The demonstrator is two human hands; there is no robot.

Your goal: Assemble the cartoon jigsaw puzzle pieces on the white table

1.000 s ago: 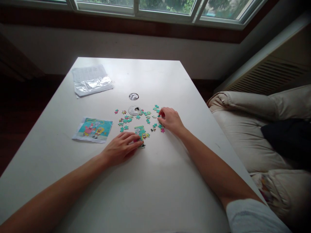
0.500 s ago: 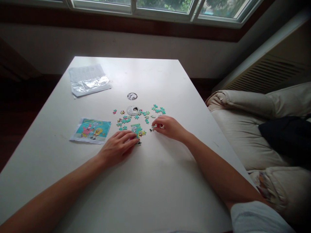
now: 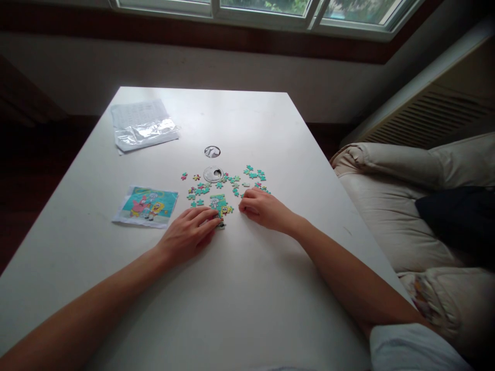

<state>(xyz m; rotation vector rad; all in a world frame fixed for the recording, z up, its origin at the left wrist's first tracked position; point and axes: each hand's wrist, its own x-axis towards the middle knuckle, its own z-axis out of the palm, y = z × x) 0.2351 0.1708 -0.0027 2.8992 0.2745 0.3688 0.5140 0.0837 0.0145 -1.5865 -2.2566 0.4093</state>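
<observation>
A partly joined jigsaw puzzle [image 3: 218, 202] with cartoon figures lies on the white table. My left hand [image 3: 192, 229] is at its lower left, fingertips and thumb closed against the joined pieces and covering part of them. To the right of the puzzle, my right hand [image 3: 261, 207] has its fingers curled in a pinch. A small puzzle piece was at these fingertips; the fingers now hide it. Loose teal puzzle pieces [image 3: 199, 189] are scattered beyond both hands, with more teal pieces [image 3: 255, 174] at the upper right.
Left of the puzzle lies a picture sheet [image 3: 149, 207] showing the cartoon figures. Farther back are a clear plastic bag with paper [image 3: 145, 126] and a round hole [image 3: 212, 152] in the white table [image 3: 247, 288]. A round cover [image 3: 211, 174] sits among the pieces. A beige sofa [image 3: 371, 206] stands at the right.
My right hand has curled its fingers inward, and the dark-and-white piece at its fingertips is now out of sight. My left hand stays on the puzzle. The view has shifted slightly.
</observation>
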